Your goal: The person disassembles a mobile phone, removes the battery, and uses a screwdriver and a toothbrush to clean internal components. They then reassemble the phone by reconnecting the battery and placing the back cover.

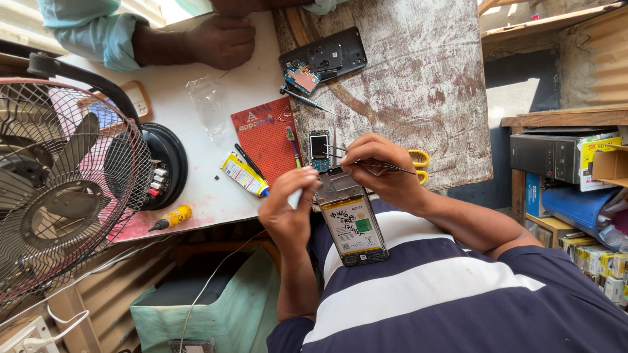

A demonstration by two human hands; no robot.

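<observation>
A white-and-yellow rectangular label with a small green square sticker (353, 226) covers the battery of the opened phone at centre, gripped along its left edge by the left hand (288, 212). On the white worktop beside it lies a flat red rectangular card package (267, 134) with pale print, and just below that a yellow-and-white tube (243, 174) with a blue end. A small clear plastic bag (209, 108) rests further up the worktop. At far right, shelves hold stacked cardboard boxes — one yellow-and-white with red print (598, 157), one blue (534, 195), and several small yellow packets (598, 261).
</observation>
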